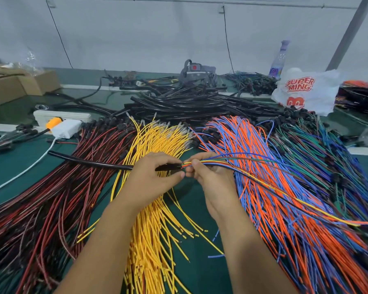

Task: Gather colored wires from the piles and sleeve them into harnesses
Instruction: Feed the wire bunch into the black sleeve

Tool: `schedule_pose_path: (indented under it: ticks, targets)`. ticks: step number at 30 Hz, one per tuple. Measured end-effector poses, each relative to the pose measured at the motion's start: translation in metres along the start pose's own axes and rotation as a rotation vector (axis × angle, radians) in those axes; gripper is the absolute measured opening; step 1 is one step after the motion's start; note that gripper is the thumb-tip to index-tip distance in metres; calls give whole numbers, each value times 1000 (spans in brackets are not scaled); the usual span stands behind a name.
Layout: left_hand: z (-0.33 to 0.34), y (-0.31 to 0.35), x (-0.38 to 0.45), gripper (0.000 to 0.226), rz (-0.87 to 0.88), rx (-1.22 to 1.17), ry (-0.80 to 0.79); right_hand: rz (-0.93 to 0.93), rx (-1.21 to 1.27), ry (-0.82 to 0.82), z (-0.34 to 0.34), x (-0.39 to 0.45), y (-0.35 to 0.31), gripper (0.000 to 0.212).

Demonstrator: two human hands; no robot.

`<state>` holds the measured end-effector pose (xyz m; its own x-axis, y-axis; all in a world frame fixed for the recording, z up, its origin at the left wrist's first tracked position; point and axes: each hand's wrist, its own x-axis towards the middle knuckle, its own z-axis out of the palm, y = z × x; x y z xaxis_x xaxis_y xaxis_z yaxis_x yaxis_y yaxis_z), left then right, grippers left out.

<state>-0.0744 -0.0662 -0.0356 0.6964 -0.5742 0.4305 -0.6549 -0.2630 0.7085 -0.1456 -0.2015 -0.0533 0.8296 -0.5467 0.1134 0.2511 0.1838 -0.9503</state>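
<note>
the black sleeve [89, 163] is pinched by the left hand [151, 179], its axis running toward 9 o'clock; the wire bundle [232, 163], gripped by the right hand [212, 181], enters from 3 o'clock.

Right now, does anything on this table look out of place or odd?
Mostly no. Only a crumpled white plastic bag and a drink bottle sit at the far right among wire stock. A few loose yellow wires stray from their pile.

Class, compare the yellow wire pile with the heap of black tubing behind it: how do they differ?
The yellow wire pile is thin, bright strands running toward the person, fanned at the far end; the black tubing heap is thicker, dark pieces lying mostly crosswise. The yellow pile lies under the hands, the tubing farther back. Both rest loose on the green table.
</note>
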Motion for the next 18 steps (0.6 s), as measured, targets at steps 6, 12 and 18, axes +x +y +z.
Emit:
schedule_pose_path:
  ticks: [6, 12, 18]
  targets:
    - [1, 0, -2, 4, 20, -57, -1, -43, -48, -14, 3, -2, -1, 21]
    - [1, -1, -2, 7, 24, -24, -6, -108, -143, 23, 5, -2, 0, 26]
    - [6, -4, 0, 31, 95, 210, -24, -193, -146, 144, 6, -1, 1, 24]
